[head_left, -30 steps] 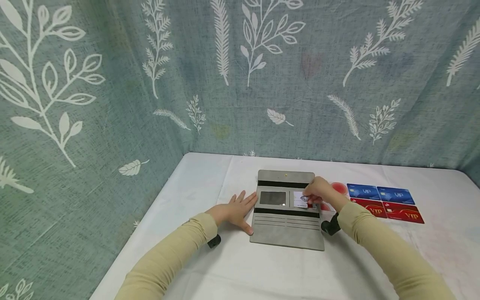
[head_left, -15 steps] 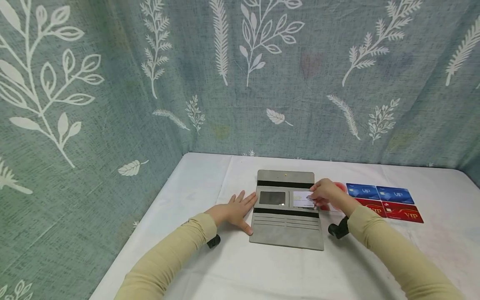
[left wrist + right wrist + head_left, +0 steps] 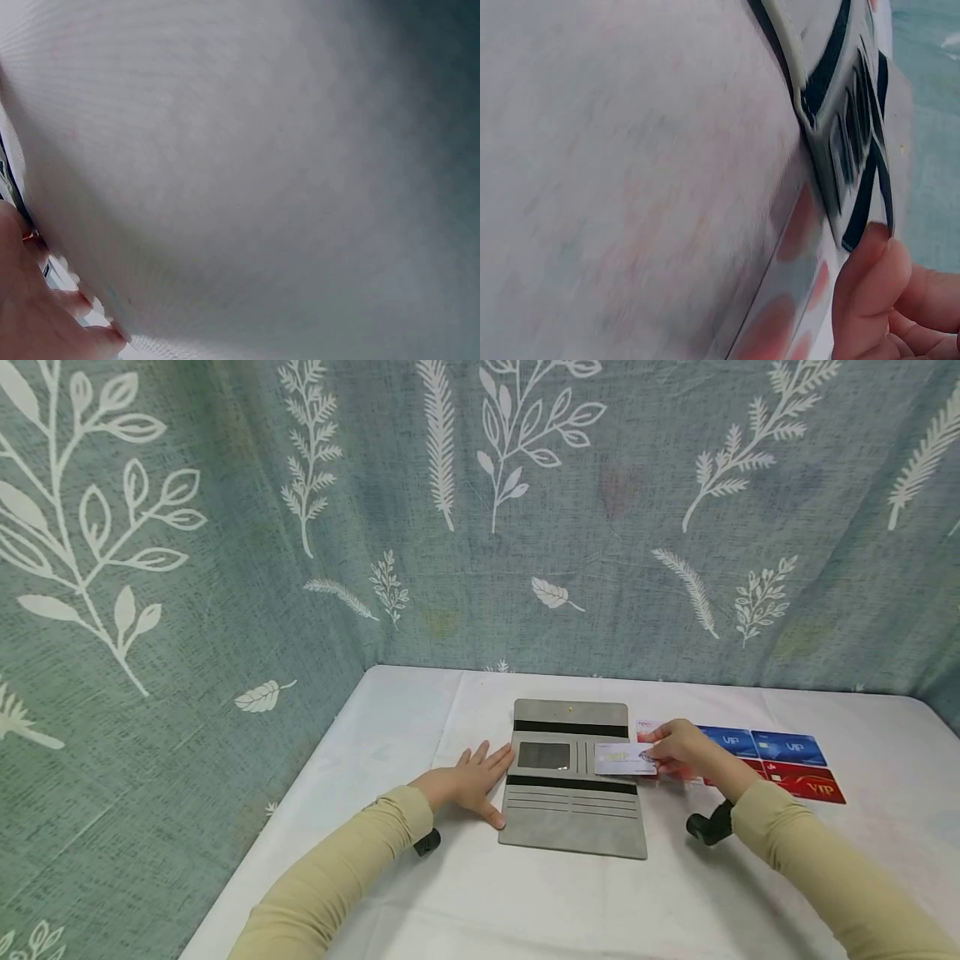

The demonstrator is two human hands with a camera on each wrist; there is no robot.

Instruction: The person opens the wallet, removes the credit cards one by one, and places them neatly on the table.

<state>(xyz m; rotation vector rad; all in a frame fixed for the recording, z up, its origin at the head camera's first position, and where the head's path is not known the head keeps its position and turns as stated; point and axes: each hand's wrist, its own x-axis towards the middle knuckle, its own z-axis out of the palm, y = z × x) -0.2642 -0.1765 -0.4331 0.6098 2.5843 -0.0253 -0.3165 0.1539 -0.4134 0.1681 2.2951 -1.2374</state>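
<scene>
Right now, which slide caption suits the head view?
Right hand pinches a white card at an open grey wallet; left hand rests by its left edge.

Pale cloth point(image 3: 240, 172) spreads wide, left grip point(image 3: 34, 307) lower left.

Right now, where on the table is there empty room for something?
Bare white tablecloth in front of the wallet, between the sleeves; also left of the left hand, toward the curtain; and right of the blue cards and red cards. It's crowded right of the wallet, where the right hand holds a white card near pinkish cards.
</scene>
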